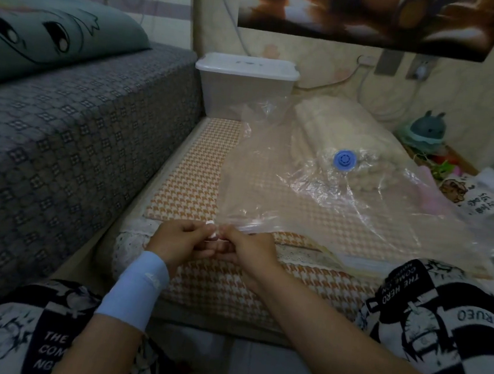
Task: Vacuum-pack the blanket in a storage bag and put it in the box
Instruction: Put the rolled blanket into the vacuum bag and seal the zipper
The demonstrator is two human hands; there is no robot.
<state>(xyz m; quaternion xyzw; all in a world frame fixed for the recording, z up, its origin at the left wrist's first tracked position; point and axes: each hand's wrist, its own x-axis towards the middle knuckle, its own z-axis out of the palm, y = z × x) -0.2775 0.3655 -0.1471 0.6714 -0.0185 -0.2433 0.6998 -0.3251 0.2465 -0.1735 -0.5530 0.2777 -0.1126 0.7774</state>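
Both hands meet at the near left corner of the clear storage bag (300,192): the left hand (179,237) pinches a small white clip (211,229), and the right hand (251,251), touching it, pinches the bag's zip edge (246,228). That edge runs off to the right, so the clip would likely slide rightward. The folded blanket (331,125) lies inside the bag's far right; the lidded box (243,95) stands beyond its far left corner.
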